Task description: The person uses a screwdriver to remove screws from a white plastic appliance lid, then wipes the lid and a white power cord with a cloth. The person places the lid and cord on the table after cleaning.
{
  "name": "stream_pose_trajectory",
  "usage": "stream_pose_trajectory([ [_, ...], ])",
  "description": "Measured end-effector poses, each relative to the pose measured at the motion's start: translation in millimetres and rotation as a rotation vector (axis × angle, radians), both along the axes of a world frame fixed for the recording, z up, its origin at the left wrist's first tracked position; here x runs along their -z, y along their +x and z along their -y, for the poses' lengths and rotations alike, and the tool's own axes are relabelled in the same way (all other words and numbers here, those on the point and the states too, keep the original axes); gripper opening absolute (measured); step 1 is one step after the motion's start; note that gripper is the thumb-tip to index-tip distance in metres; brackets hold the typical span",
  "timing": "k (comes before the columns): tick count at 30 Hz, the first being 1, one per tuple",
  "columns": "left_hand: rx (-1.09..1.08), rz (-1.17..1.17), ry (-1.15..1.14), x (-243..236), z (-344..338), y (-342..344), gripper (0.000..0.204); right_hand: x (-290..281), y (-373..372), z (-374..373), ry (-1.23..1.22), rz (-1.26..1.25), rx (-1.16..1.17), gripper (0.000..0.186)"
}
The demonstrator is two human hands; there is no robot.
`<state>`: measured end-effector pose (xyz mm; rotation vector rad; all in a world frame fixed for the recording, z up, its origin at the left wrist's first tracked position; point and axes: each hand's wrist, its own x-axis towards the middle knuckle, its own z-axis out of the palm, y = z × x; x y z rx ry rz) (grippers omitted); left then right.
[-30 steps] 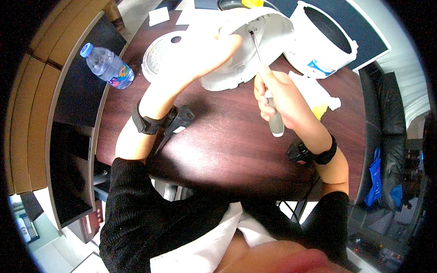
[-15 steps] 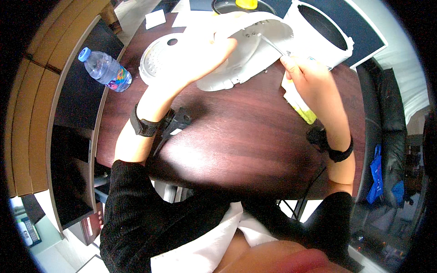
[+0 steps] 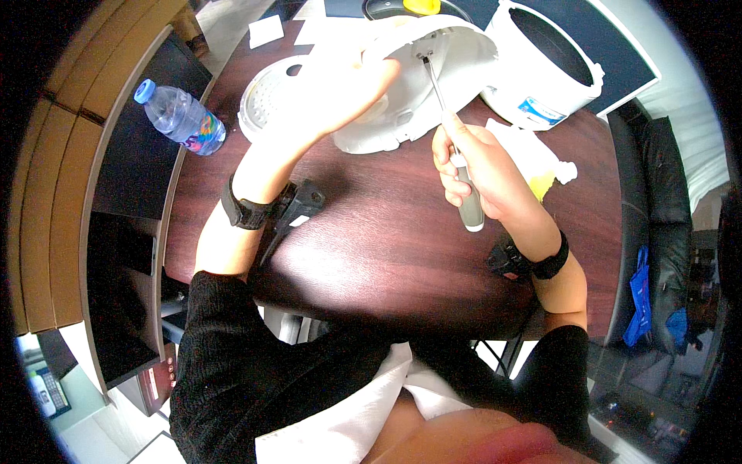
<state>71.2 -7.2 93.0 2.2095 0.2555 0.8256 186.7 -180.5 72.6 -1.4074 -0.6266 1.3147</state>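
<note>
While left hand (image 3: 340,93) steadies housing (image 3: 433,85) — screwdriver (image 3: 452,147) at rim.

One screwdriver (image 3: 456,147), one water bottle (image 3: 179,117), one white cooker body (image 3: 553,66), two wrist straps (image 3: 243,210)

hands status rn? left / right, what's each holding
Left hand: closed on the white appliance lid, holding it tilted above the table.
Right hand: closed on the screwdriver, tip at the lid's underside.
</note>
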Motion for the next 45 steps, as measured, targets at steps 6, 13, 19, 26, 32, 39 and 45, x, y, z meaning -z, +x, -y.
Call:
stream_pose_trajectory([
  [6,-0.042,-0.045,0.027,-1.8,-0.6,-2.2,0.041,1.1,-5.5,-0.4,0.016,0.002,0.017,0.046],
  [13,-0.027,-0.005,-0.008,0.7,1.6,-2.6,0.045,3.5,-6.5,-5.7,0.004,0.137,0.046,0.045],
  [19,-0.005,-0.037,0.016,-5.2,4.3,-4.3,0.046,17.7,18.6,-11.5,0.108,1.505,0.153,0.031],
  [26,-0.054,0.096,0.212,14.2,-1.2,2.0,0.044,-50.8,47.0,8.0,0.344,2.239,-0.003,0.027],
  [32,-0.013,0.033,0.083,6.8,-3.1,1.1,0.045,-28.0,42.2,15.2,0.081,1.043,0.149,0.032],
  [39,-0.106,0.034,0.137,3.3,8.4,-1.2,0.046,-1.4,9.1,-15.3,0.275,-0.042,0.203,0.022],
  [45,0.018,0.032,0.011,7.2,-4.8,2.3,0.045,8.4,-4.8,-56.0,0.407,-0.117,0.355,0.021],
])
